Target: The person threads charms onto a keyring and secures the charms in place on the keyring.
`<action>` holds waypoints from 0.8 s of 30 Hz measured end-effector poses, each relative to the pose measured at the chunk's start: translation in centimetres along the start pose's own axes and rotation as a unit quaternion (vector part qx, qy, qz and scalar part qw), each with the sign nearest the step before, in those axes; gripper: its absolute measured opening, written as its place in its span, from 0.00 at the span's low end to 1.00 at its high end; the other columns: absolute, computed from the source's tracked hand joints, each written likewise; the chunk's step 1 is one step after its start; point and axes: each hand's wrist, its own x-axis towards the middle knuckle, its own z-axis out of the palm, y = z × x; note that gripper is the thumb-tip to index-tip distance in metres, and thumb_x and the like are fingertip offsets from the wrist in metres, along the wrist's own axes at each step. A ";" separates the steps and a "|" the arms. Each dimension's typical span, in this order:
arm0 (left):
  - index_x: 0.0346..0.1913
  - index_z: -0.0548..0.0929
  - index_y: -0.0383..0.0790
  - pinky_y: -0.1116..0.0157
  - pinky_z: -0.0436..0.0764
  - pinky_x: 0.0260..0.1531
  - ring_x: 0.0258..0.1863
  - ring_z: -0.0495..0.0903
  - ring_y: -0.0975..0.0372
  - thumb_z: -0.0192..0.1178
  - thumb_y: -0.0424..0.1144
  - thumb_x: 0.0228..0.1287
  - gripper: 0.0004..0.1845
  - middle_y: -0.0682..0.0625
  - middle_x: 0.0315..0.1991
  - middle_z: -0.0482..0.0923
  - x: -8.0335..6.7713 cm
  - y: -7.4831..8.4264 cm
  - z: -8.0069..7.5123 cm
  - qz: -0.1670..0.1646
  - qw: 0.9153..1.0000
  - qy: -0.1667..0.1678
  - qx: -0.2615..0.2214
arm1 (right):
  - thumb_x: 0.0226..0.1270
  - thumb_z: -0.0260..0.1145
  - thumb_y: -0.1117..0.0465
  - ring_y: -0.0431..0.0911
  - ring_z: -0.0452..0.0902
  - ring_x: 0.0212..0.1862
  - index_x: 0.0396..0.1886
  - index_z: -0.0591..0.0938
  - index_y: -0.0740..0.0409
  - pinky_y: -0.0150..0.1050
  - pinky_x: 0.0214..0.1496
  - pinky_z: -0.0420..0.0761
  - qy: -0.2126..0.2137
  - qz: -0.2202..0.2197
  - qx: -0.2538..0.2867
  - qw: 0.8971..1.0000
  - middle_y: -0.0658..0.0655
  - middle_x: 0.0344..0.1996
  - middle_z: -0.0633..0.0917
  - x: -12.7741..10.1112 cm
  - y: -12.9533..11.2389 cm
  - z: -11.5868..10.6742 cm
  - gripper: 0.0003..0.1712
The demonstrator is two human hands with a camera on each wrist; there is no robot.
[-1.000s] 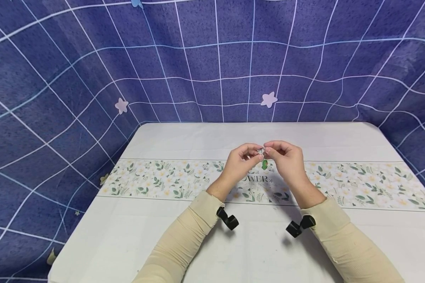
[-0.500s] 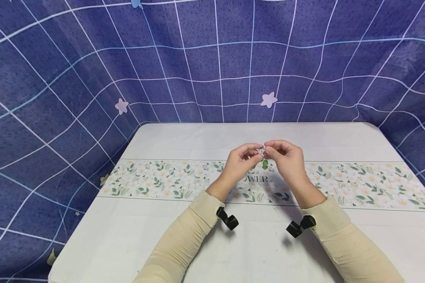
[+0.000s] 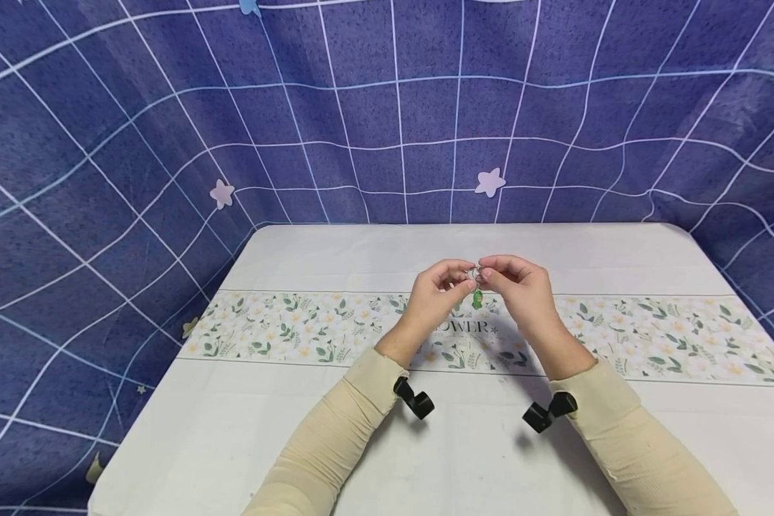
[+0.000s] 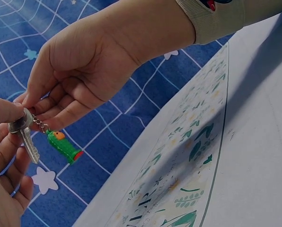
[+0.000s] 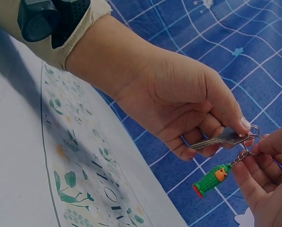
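Both hands meet above the floral strip of the table, fingertips nearly touching. My left hand (image 3: 435, 292) pinches a silver key (image 5: 212, 142) by its head between thumb and fingers, its blade sticking out. With thumb and fingertips, my right hand (image 3: 525, 290) pinches the metal key ring (image 5: 259, 131), seen in the right wrist view. From the ring a short chain (image 4: 40, 124) carries a green figure charm (image 4: 63, 146) with an orange face and a red base. In the head view this charm dangles below the fingers. Fingertips partly hide the ring.
A white table covering (image 3: 297, 423) with a printed flower band (image 3: 284, 326) lies under the arms. Behind and to the left hangs a blue curtain (image 3: 361, 115) with grid lines and stars. Black wrist mounts (image 3: 415, 398) sit on the sleeves.
Both hands have shifted very slightly left, and the green charm has swung a little left with them. The grips look the same.
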 end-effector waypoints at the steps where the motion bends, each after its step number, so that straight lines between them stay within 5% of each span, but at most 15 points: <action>1: 0.53 0.84 0.36 0.69 0.75 0.39 0.34 0.76 0.65 0.66 0.33 0.67 0.13 0.45 0.36 0.83 0.0 0.0 0.0 -0.001 1.000 0.000 -0.001 | 0.71 0.63 0.72 0.38 0.84 0.35 0.50 0.80 0.80 0.32 0.44 0.85 -0.001 0.000 0.003 1.000 0.46 0.32 0.86 0.0 0.0 0.0 0.14; 13: 0.52 0.84 0.37 0.70 0.74 0.34 0.32 0.75 0.58 0.67 0.34 0.67 0.13 0.46 0.36 0.83 -0.1 0.1 -0.1 -0.026 1.000 0.002 -0.013 | 0.71 0.62 0.73 0.38 0.85 0.34 0.50 0.79 0.82 0.32 0.44 0.85 -0.004 0.009 0.013 1.000 0.46 0.31 0.86 0.1 0.1 0.0 0.14; 24: 0.58 0.82 0.35 0.69 0.73 0.36 0.33 0.75 0.64 0.66 0.30 0.66 0.18 0.44 0.39 0.83 0.0 0.0 0.0 -0.027 0.999 -0.015 -0.032 | 0.71 0.63 0.72 0.39 0.85 0.34 0.49 0.81 0.79 0.36 0.46 0.86 0.013 0.024 -0.006 1.000 0.48 0.29 0.86 0.1 -0.1 0.0 0.13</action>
